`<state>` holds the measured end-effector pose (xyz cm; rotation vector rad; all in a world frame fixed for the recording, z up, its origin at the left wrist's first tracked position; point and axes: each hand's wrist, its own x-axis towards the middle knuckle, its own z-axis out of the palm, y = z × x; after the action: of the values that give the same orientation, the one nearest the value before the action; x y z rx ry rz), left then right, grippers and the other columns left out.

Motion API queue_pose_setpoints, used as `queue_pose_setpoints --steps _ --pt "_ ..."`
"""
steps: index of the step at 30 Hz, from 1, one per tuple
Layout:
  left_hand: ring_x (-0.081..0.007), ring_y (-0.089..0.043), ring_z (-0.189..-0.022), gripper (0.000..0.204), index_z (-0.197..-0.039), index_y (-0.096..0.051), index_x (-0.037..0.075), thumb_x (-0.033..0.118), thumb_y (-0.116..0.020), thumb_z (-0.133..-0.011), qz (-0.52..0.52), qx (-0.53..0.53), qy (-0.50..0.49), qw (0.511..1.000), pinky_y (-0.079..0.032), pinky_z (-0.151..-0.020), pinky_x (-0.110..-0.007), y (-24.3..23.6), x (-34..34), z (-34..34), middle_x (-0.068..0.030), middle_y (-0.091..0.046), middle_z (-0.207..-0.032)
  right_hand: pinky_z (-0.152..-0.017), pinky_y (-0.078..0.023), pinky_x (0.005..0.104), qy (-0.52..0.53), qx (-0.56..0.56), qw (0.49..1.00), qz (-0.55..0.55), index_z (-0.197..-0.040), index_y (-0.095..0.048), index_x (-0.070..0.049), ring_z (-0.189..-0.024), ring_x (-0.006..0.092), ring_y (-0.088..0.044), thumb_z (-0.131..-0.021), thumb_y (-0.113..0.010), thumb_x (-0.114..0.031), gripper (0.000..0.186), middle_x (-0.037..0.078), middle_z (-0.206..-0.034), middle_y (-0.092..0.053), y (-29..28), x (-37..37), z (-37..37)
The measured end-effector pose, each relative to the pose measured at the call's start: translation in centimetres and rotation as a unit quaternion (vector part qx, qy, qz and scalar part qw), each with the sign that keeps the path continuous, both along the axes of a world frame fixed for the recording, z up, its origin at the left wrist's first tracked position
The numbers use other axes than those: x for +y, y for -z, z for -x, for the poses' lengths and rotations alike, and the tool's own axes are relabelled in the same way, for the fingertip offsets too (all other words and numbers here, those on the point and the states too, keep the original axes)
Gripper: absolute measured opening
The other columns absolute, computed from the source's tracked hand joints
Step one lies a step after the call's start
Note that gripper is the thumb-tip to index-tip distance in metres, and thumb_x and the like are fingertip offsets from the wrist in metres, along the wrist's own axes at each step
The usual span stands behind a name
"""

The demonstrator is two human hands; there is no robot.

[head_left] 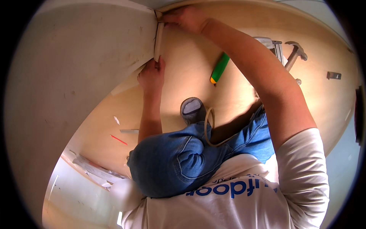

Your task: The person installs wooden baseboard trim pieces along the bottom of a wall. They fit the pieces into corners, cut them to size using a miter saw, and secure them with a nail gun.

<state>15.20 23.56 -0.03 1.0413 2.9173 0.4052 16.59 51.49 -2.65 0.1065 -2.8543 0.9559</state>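
A narrow pale wooden strip (159, 40) stands along the edge where a large whitish panel (87, 57) meets the tan wooden surface. My left hand (151, 75) is closed on the strip's lower end, thumb against it. At the upper end, my right hand (187, 20) reaches into the corner with its fingers drawn together on the strip's tip; shadow partly hides the fingertips. To the right of the strip lies a utility knife with a green and yellow handle (220, 69), partly covered by my right forearm.
Beyond my right arm lie a claw hammer (295, 55), a silvery metal tool (277, 49) and a small dark metal block (334, 75). A red stick (119, 139) and a pale sliver (129, 131) are at left. A tan loop (206, 131) rests near my shoe (192, 108).
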Motion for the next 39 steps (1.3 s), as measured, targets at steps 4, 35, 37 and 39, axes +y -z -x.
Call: queue_pose_setpoints --steps 4,35,37,39 --pt "-0.0282 -0.066 -0.055 0.040 -0.066 -0.061 0.011 0.039 -0.070 -0.093 -0.026 -0.011 -0.020 0.999 -0.052 -0.052 -0.041 0.1 0.2 -0.1 -0.0055 -0.067 -0.063 -0.084 -0.057 0.0462 0.003 0.040 0.999 0.019 -0.124 -0.068 -0.025 -0.100 0.0326 -0.069 -0.093 -0.067 -0.037 0.033 0.008 -0.116 -0.071 -0.4 -0.5 -0.4" --pt "-0.0299 -0.063 -0.050 0.044 -0.063 -0.060 0.012 0.041 -0.069 -0.094 -0.035 0.035 -0.012 0.999 -0.051 -0.048 -0.042 1.2 0.1 -0.3 -0.0071 -0.063 -0.058 -0.097 -0.054 0.0311 0.228 -0.090 0.921 0.303 -0.131 -0.069 -0.017 -0.110 0.0201 -0.071 -0.091 -0.076 -0.032 0.043 0.006 -0.128 -0.071 -2.5 -5.1 -1.9" --pt "-0.0295 -0.063 -0.049 0.044 -0.062 -0.060 0.012 0.041 -0.069 -0.094 -0.048 0.034 -0.012 0.998 -0.051 -0.048 -0.041 1.4 0.0 -0.2 -0.0069 -0.063 -0.057 -0.097 -0.054 0.0301 0.226 -0.088 0.921 0.305 -0.132 -0.069 -0.017 -0.110 0.0185 -0.071 -0.091 -0.076 -0.030 0.044 0.005 -0.128 -0.071 -2.3 -5.2 -1.9" --pt "-0.0290 -0.062 -0.049 0.044 -0.062 -0.059 0.012 0.041 -0.069 -0.094 -0.053 0.034 -0.013 0.998 -0.051 -0.048 -0.041 1.6 0.0 -0.2 -0.0067 -0.063 -0.057 -0.098 -0.054 0.0300 0.237 -0.092 0.909 0.330 -0.132 -0.068 -0.017 -0.111 0.0189 -0.071 -0.092 -0.076 -0.029 0.043 0.005 -0.128 -0.071 -2.1 -5.4 -2.1"
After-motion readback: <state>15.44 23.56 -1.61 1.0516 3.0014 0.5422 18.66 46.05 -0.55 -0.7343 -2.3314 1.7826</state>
